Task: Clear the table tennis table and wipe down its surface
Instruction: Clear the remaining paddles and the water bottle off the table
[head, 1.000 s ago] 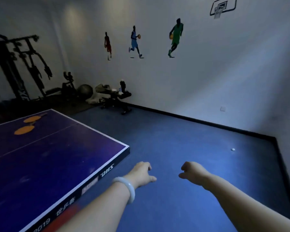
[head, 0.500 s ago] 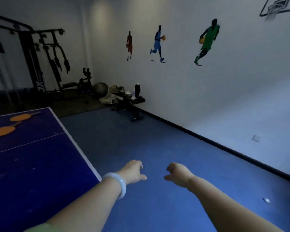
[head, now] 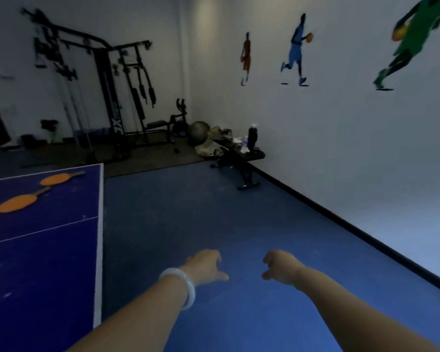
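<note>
The blue table tennis table point(head: 48, 262) fills the left side, its white edge line running down beside the floor. Two orange paddles lie on its far part: one point(head: 17, 203) nearer, another point(head: 59, 178) behind it. My left hand point(head: 206, 266), with a pale bangle on the wrist, hangs over the blue floor to the right of the table, fingers loosely curled and holding nothing. My right hand point(head: 281, 270) hangs beside it, also loosely curled and holding nothing.
A black weight bench point(head: 241, 161) with a dark bottle point(head: 252, 135) and clutter stands by the right wall. A gym rack point(head: 107, 97) and grey exercise ball point(head: 198, 130) fill the far corner. Blue floor stretches between table and wall.
The view has turned left: the table's corner slid out of sight, the gym rack came closer to centre, and the small white ball on the floor left the frame. Both hands stay loosely curled.
</note>
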The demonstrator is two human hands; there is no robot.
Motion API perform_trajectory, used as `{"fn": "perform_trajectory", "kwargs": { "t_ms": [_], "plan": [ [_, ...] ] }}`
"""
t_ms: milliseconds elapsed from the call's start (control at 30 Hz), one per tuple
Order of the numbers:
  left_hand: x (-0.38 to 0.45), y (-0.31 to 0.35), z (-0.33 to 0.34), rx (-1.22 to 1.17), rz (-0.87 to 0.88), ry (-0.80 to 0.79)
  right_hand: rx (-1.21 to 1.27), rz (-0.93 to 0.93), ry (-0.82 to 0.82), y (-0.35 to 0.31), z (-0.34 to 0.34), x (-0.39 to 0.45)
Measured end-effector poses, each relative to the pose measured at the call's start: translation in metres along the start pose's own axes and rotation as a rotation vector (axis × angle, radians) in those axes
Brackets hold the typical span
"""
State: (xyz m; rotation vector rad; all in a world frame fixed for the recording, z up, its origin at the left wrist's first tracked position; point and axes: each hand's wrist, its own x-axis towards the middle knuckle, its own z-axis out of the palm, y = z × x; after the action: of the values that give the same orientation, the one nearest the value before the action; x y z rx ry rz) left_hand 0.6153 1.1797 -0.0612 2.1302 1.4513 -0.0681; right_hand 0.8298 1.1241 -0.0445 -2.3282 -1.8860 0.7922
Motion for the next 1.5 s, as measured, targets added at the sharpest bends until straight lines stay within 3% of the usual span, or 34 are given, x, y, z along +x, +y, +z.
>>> {"fn": "perform_trajectory", "kwargs": {
  "t_ms": [200, 433, 900, 1100, 1333, 1500],
  "plan": [
    [0.083, -0.040, -0.039, -0.140, -0.193, 0.074, -0.095, -0.202, -0.104, -0.048, -0.036, 0.150],
    [0.192, -0.139, -0.107, -0.216, -0.387, 0.144, -0.192, -0.424, -0.196, -0.151, -0.035, 0.327],
    [0.434, -0.306, -0.279, -0.329, -0.487, 0.204, -0.154, -0.537, -0.278, -0.332, -0.091, 0.653],
    [0.524, -0.384, -0.345, -0.370, -0.599, 0.300, -0.105, -0.680, -0.356, -0.430, -0.101, 0.790],
    [0.584, -0.466, -0.414, -0.482, -0.828, 0.399, -0.113, -0.807, -0.498, -0.548, -0.108, 0.924],
    [0.594, -0.524, -0.436, -0.519, -0.957, 0.428, -0.174, -0.902, -0.620, -0.634, -0.080, 0.968]
  ]
}}
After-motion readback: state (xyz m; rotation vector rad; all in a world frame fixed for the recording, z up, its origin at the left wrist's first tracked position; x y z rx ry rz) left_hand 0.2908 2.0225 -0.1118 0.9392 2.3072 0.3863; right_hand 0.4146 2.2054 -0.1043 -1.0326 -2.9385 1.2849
